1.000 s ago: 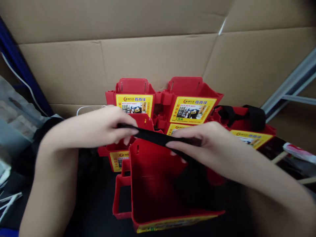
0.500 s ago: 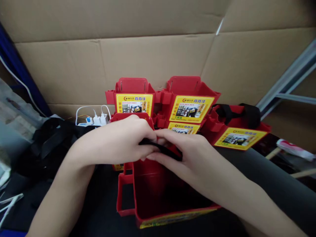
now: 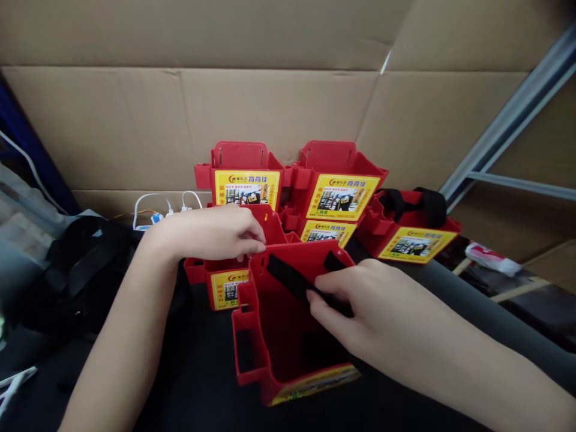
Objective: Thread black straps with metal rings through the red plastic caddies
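Observation:
A red plastic tool box (image 3: 292, 348) stands in front of me, its open top facing up and a yellow label on its front. A black strap (image 3: 288, 277) comes through a slot in its back wall and runs into the box. My right hand (image 3: 360, 300) pinches this strap over the box. Another short piece of black strap shows at the right end of the back wall. My left hand (image 3: 229, 234) is at the back left corner of the box, fingers curled together; what they hold, if anything, is hidden.
Several more red boxes (image 3: 342, 201) with yellow labels stand behind, some stacked. One box (image 3: 418, 243) at the right has a black strap looped above it. A heap of black straps (image 3: 94, 270) lies left, near white plugs (image 3: 168, 207). Cardboard (image 3: 279, 114) closes off the back.
My hands have moved apart: the left went left to the box's back corner, the right drew the strap right and down into the box. The box's back wall now shows.

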Action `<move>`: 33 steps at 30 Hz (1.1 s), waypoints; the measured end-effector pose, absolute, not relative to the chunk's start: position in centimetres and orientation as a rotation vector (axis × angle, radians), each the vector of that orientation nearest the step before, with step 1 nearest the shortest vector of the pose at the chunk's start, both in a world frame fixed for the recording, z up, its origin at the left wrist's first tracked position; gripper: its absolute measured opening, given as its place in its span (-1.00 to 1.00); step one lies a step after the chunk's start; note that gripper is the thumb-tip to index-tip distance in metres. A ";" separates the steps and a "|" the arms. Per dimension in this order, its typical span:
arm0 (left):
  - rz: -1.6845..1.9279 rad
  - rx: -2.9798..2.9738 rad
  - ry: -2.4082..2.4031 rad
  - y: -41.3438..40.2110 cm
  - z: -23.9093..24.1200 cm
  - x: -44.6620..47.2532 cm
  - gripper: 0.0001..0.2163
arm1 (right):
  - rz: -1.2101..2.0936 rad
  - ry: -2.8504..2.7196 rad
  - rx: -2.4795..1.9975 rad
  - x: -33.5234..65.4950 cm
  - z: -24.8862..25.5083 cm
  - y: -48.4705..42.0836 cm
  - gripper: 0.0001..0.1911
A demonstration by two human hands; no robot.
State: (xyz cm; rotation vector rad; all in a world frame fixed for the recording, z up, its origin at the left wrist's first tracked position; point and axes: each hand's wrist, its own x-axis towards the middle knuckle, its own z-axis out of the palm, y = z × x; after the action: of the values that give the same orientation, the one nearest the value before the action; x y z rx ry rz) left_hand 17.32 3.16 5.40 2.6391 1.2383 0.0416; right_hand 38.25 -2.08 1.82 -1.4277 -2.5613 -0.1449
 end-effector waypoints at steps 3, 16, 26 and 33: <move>0.071 2.617 1.213 3.0 5.5 17.4 -0.80 | -0.175 -2.606 -1.431 38.3 1.6 -2.3 -0.69; 0.059 2.625 1.236 2.8 5.4 17.6 -0.83 | -0.090 -2.611 -1.456 37.4 2.1 -1.4 -0.73; 0.054 2.639 1.228 2.8 5.3 17.7 -0.80 | 0.046 -2.598 -1.447 37.3 2.1 -1.2 -0.71; 0.062 2.654 1.212 2.8 5.4 17.6 -0.81 | 0.285 -2.569 -1.388 37.4 2.3 -1.0 -0.67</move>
State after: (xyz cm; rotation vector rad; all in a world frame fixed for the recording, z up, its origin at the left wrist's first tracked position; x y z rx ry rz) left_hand 17.65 2.79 5.36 2.6536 1.2120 0.0616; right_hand 37.41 -0.98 2.25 -1.3880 -2.5690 0.2850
